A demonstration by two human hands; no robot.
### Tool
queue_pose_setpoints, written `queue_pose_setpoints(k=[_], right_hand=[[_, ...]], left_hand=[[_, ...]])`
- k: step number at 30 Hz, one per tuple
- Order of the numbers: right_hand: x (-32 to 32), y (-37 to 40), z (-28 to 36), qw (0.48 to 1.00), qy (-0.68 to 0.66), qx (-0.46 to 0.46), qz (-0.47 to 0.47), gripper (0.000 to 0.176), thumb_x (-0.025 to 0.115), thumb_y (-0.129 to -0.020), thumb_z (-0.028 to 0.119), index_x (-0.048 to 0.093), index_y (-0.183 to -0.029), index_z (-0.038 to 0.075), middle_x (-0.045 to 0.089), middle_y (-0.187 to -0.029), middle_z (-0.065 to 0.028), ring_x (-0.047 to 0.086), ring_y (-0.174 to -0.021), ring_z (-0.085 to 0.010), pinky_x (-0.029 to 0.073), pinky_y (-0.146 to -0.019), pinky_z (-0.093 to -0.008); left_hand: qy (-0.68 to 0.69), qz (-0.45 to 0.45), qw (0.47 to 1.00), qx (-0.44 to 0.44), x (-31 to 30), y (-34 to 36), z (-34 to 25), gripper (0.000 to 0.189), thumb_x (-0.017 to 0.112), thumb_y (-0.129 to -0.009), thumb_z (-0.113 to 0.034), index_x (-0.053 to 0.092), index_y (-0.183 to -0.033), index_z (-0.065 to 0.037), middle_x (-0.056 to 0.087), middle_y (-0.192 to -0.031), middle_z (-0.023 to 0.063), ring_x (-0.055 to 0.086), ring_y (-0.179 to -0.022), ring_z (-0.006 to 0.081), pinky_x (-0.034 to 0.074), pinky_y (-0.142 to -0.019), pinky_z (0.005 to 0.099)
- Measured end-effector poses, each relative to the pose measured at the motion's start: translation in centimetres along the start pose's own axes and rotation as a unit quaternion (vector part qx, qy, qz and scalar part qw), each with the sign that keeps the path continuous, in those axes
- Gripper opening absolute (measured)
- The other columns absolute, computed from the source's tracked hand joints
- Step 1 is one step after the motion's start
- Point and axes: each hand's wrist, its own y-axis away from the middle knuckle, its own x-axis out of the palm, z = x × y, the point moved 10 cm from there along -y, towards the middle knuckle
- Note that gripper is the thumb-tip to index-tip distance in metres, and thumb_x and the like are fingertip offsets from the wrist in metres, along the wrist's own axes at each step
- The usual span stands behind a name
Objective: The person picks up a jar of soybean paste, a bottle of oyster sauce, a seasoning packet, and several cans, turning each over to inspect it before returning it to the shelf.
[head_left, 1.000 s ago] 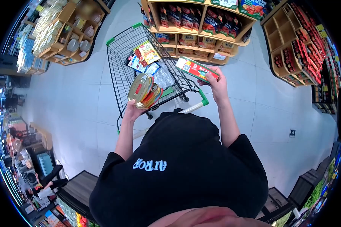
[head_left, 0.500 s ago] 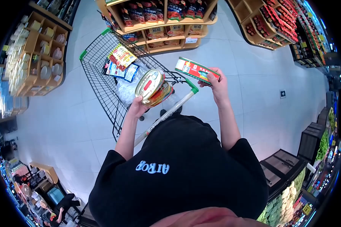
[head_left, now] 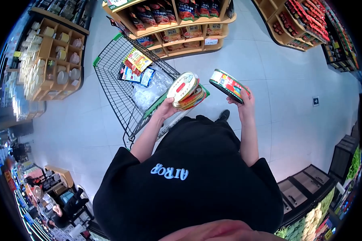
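Observation:
A stack of oval food tins is in my left hand, fingers closed on its near left side. The top tin has a pale gold lid with a red mark; the lower ones sit unevenly beneath it. My right hand grips one oval tin with a red, green and white label by its near right end, tilted in the air. A gap lies between this tin and the stack. Just beyond and below my left hand is the wire shopping cart, its handle partly hidden by the tins.
Inside the cart lie a clear plastic bag, a yellow and red packet and blue packets. A wooden shelf of bagged goods stands ahead. Bowls fill the left shelf; dark crates stand at right.
The view has shifted, with shelves and cart appearing further right. The tin in my right hand has turned, showing more of its dark end. The stack now covers more of the cart handle.

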Motion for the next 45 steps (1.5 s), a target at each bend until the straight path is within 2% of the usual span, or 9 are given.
queue_pose_setpoints(k=[4,8,12,19,27,30,34,38,45], right_hand=[[-4.4,-1.3,0.9,1.000,0.007,0.023,0.010,0.032,0.061,-0.093,0.028,0.053,-0.104,-0.001,0.066,-0.089,-0.0152,0.068,-0.071,-0.0234,0.056,-0.063,-0.0328],[-8.2,-3.2,3.5,0.999,0.014,0.027,0.036,0.031,0.058,-0.094,0.026,0.052,-0.106,-0.002,0.066,-0.089,-0.0162,0.068,-0.071,-0.0239,0.057,-0.063,-0.0329],[-12.5,-4.5,5.4,0.998,0.029,0.026,0.052,0.029,0.055,-0.096,0.025,0.051,-0.106,-0.002,0.065,-0.091,-0.0169,0.068,-0.072,-0.0247,0.057,-0.063,-0.0327],[-18.5,-6.9,9.1,0.997,0.044,0.040,0.050,0.030,0.055,-0.095,0.024,0.051,-0.108,-0.003,0.065,-0.092,-0.0166,0.067,-0.071,-0.0233,0.056,-0.063,-0.0326],[-20.8,-12.5,12.4,0.998,0.010,0.039,0.051,0.028,0.059,-0.094,0.020,0.051,-0.107,-0.003,0.067,-0.091,-0.0163,0.068,-0.071,-0.0223,0.057,-0.063,-0.0318],[-20.7,-15.4,13.8,0.998,0.015,0.036,0.058,0.029,0.060,-0.093,0.021,0.051,-0.108,-0.003,0.067,-0.092,-0.0160,0.068,-0.072,-0.0221,0.057,-0.063,-0.0318],[-21.4,-19.5,15.9,0.996,0.031,0.032,0.075,0.031,0.061,-0.093,0.023,0.051,-0.108,-0.002,0.067,-0.092,-0.0158,0.069,-0.073,-0.0221,0.057,-0.064,-0.0320],[-21.1,-24.7,17.8,0.994,0.055,0.045,0.086,0.035,0.060,-0.093,0.029,0.049,-0.106,-0.002,0.065,-0.092,-0.0173,0.068,-0.073,-0.0243,0.057,-0.063,-0.0326],[-22.0,-32.5,20.6,0.986,0.082,0.062,0.134,0.033,0.060,-0.093,0.026,0.049,-0.107,-0.002,0.066,-0.092,-0.0172,0.068,-0.073,-0.0240,0.057,-0.064,-0.0327]], left_hand=[[0.019,-0.010,0.999,0.037,-0.7,-1.9,0.9,0.094,0.072,-0.070,-0.049,0.033,-0.145,-0.007,0.041,-0.145,0.0158,0.044,-0.129,0.0354,0.036,-0.106,0.0558],[0.047,-0.044,0.993,0.100,-0.9,-3.7,0.5,0.095,0.074,-0.069,-0.045,0.031,-0.146,-0.007,0.039,-0.146,0.0146,0.041,-0.132,0.0330,0.032,-0.109,0.0554],[0.080,-0.068,0.983,0.150,-1.8,-4.4,0.4,0.084,0.073,-0.075,-0.036,0.034,-0.143,-0.008,0.043,-0.143,0.0139,0.045,-0.128,0.0317,0.040,-0.105,0.0535],[0.009,-0.118,0.980,0.161,1.3,-7.5,-0.1,0.085,0.073,-0.073,-0.038,0.035,-0.143,-0.007,0.046,-0.141,0.0143,0.048,-0.126,0.0310,0.041,-0.104,0.0515],[0.055,-0.124,0.979,0.154,4.0,-13.3,0.6,0.087,0.073,-0.072,-0.037,0.033,-0.143,-0.006,0.045,-0.141,0.0154,0.049,-0.125,0.0323,0.042,-0.103,0.0503],[0.028,-0.125,0.982,0.137,5.6,-15.9,0.1,0.090,0.074,-0.069,-0.041,0.036,-0.142,-0.003,0.043,-0.142,0.0173,0.046,-0.127,0.0337,0.038,-0.106,0.0528],[0.010,-0.100,0.990,0.101,8.1,-18.5,-0.6,0.092,0.074,-0.071,-0.043,0.032,-0.144,-0.006,0.045,-0.141,0.0164,0.050,-0.124,0.0320,0.042,-0.103,0.0512],[0.018,-0.125,0.986,0.109,10.6,-20.5,-1.7,0.098,0.076,-0.067,-0.046,0.033,-0.144,-0.005,0.044,-0.141,0.0175,0.048,-0.126,0.0325,0.040,-0.104,0.0514],[0.076,-0.142,0.979,0.123,13.8,-25.8,-0.8,0.099,0.076,-0.065,-0.044,0.032,-0.145,-0.005,0.042,-0.142,0.0177,0.044,-0.129,0.0340,0.037,-0.107,0.0530]])
